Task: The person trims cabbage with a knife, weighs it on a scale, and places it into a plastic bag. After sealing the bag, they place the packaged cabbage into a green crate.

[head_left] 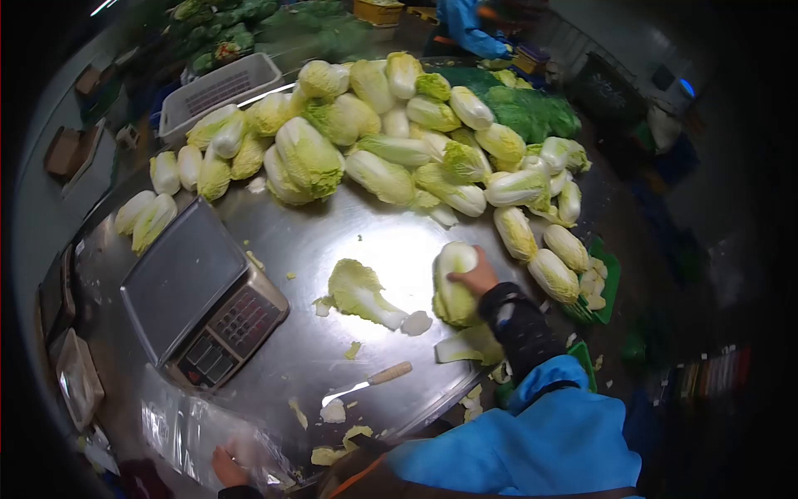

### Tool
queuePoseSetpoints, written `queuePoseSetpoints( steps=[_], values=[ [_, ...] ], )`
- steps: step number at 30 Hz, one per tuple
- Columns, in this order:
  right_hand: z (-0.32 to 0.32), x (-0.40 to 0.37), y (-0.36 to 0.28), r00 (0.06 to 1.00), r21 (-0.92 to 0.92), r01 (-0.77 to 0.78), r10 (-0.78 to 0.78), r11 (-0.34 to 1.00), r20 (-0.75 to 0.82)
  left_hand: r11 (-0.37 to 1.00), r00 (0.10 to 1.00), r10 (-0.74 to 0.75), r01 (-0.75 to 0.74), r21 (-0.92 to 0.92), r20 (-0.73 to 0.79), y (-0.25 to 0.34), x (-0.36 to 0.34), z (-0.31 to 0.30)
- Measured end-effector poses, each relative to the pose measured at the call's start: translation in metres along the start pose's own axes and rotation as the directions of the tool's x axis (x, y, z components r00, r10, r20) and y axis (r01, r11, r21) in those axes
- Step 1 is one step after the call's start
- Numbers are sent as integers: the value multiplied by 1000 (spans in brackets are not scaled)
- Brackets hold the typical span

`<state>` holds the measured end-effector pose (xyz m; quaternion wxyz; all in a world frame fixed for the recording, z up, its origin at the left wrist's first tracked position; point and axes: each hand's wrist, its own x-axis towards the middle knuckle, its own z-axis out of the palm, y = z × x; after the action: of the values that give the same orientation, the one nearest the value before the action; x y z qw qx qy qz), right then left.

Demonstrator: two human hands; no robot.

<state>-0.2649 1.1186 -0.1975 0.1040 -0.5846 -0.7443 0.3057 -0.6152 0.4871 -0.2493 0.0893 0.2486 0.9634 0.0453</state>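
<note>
My right hand (475, 276) grips a napa cabbage (451, 299) that stands on the metal table, thumb across its pale side. Below it lies a loose cabbage leaf piece (459, 349), partly behind my sleeve. At the lower left, my left hand (228, 467) is closed on the edge of a clear plastic bag (187, 428); its fingertips are slightly blurred. Between the hands rests a knife (389, 373) with a wooden handle. A big trimmed leaf (359, 291) lies left of the held cabbage, a cut white stem end (416, 323) beside it.
A digital scale (204, 291) occupies the table's left side. Many napa cabbages (382, 170) are heaped along the far edge. Behind them are a white crate (220, 93) and green net sacks (532, 112). A green tray (611, 283) sits at right. Another person's blue sleeve (465, 29) shows at the back.
</note>
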Motion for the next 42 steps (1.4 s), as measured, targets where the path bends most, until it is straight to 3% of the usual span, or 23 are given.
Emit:
queuePoseSetpoints(
  steps=[1,2,3,4,5,8,10,12,15,17,19,20,21,23,28,30,31,33,35,37,39,41,42],
  values=[
    [-4,13,11,984,299,127,-159,946,86,997,996,-18,25,-75,91,-8,-3,3],
    [-14,11,-5,954,610,-104,-94,785,284,995,996,-56,62,-74,75,-5,-6,3],
    [-25,0,-36,860,766,-383,-103,516,499,993,997,76,-76,-88,-7,9,-9,-6],
    [-23,-3,-65,818,816,-401,-237,417,524,976,977,200,-206,-77,-77,19,-18,-17],
    [-20,3,-97,718,771,-443,-335,458,611,986,985,160,-164,-43,-71,29,-25,-26],
    [22,-10,-241,609,684,230,-650,693,454,977,985,166,-171,130,49,31,-19,-24],
    [60,-21,-320,471,462,657,-803,596,366,995,990,80,-85,42,115,15,-14,-13],
    [95,-33,-384,431,273,767,-781,581,451,999,982,11,0,-54,188,8,-18,-23],
    [130,-43,-433,461,10,830,-696,558,550,995,999,-41,40,-87,-9,20,-25,-33],
    [153,-35,-433,406,-57,883,-698,465,590,981,988,-141,147,129,-58,16,-25,-23],
    [172,-1,-426,394,58,831,-660,553,639,986,991,-125,131,101,-56,-3,-19,-2],
    [161,0,-414,394,80,870,-784,486,480,990,994,-107,109,95,-26,-19,-15,17],
    [141,6,-412,475,113,784,-707,611,524,992,996,-88,87,88,9,-25,-21,31],
    [117,18,-400,507,341,685,-757,644,412,995,996,-82,84,46,-48,6,-32,-12],
    [91,5,-372,550,221,687,-695,692,463,1000,980,31,-30,7,-195,35,-37,-44],
    [106,-4,-369,420,216,830,-831,515,366,991,985,55,-74,-114,-166,23,-28,-30],
    [113,-8,-370,415,224,828,-830,514,372,992,986,47,-65,-111,-160,16,-28,-29],
    [122,-31,-383,426,30,883,-827,468,368,939,979,56,16,-343,197,11,-25,-39],
    [140,-38,-389,420,-20,898,-840,440,344,917,979,141,-73,-392,149,22,-31,-37],
    [132,-64,-407,585,-213,792,-611,573,533,884,968,233,-170,-436,96,41,-40,-34],
    [138,-38,-400,520,-77,811,-654,580,550,900,947,287,-216,-378,143,68,-49,-37],
    [140,-25,-379,281,622,306,-693,721,664,862,983,182,-170,-477,-21,126,-39,-112],
    [128,-34,-360,274,608,-101,-565,787,778,693,994,113,-82,-716,-5,141,-26,-119]
  ],
)
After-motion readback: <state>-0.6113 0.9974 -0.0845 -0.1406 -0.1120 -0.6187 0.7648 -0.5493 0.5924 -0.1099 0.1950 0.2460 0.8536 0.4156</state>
